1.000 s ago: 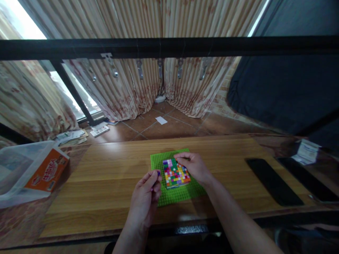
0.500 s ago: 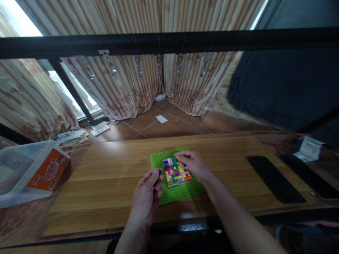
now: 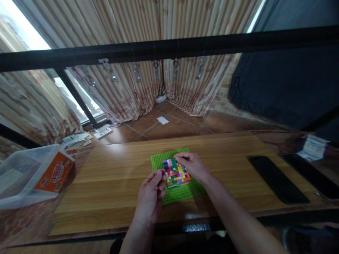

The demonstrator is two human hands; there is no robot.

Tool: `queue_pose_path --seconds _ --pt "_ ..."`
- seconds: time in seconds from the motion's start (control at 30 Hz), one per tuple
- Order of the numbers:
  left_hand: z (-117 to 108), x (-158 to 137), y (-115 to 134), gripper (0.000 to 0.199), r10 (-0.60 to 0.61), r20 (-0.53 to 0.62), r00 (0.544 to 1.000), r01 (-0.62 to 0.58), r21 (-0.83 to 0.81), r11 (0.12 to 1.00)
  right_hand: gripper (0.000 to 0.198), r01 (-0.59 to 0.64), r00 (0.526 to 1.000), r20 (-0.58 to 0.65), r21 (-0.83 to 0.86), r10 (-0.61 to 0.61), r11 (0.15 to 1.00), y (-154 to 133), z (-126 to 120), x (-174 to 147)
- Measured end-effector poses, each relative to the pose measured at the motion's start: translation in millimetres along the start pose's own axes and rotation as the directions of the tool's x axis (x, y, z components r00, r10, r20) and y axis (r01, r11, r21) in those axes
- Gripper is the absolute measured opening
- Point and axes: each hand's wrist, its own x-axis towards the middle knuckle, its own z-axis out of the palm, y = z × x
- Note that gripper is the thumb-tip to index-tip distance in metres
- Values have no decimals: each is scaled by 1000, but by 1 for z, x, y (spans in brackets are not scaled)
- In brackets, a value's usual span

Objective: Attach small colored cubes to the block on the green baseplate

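Observation:
A multicoloured block of small toy bricks [image 3: 177, 175] sits on a green studded baseplate [image 3: 176, 196] on the wooden tabletop. At the block's left edge, my left hand [image 3: 151, 187] pinches a small dark purple brick [image 3: 163, 172] between thumb and forefinger. Its other fingers are curled, with a hint of another purplish piece among them. My right hand [image 3: 194, 165] lies over the block's far right corner, fingertips closed together at its far edge. Whatever those fingertips hold, if anything, is hidden.
A clear plastic bin [image 3: 25, 176] with an orange label stands at the left. Two dark phone-like slabs, one nearer [image 3: 277, 179] and one farther [image 3: 311, 173], lie at the right. A black bar [image 3: 148, 51] with hanging metal hooks crosses beyond the table.
My left hand has moved right with the purple brick, up to the block's left edge. My right hand stays nearly where it was. The view has tilted slightly.

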Motion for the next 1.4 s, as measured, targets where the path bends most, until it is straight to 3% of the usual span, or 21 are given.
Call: queue_pose_path --seconds 0.1,0.23,0.3,0.43,0.53,0.67,0.83,1.0,1.13,1.27,1.4 --pt "3 -1 -2 29 2 -3 1000 -2 -3 1000 29 14 1000 4 53 -14 999 1 -4 -1" --pt "6 -2 -3 29 -7 10 1000 7 -22 1000 25 120 977 -179 14 -116 993 -6 -12 -1" --pt "5 -1 -3 30 -15 14 1000 16 -38 999 20 179 964 -195 -35 -182 983 -15 -13 -6" --pt "5 -1 -3 33 -30 35 999 32 -64 997 14 371 928 86 -159 -361 915 -35 -6 -26" --pt "7 -3 -2 34 -43 59 997 48 -80 996 14 454 882 246 -219 -402 863 -42 5 -39" --pt "8 -5 -1 34 -40 79 996 45 -73 996 13 435 891 259 -260 -372 862 -39 16 -45" --pt "8 -7 -1 32 -68 97 993 77 -89 993 9 427 897 207 -175 -391 887 -40 18 -46" --pt "12 -9 8 39 -158 58 986 167 -234 958 9 276 961 10 25 -277 961 -39 5 -40" --pt "13 -10 15 39 -161 18 987 160 -263 951 11 225 964 -170 121 -203 967 -33 -5 -30" --pt "11 -10 15 33 -134 -35 990 122 -243 962 15 149 960 -256 118 -115 982 -29 -14 -22" --pt "10 -9 15 25 -107 -112 988 79 -228 970 22 102 970 -222 13 -97 995 -25 -21 -19"
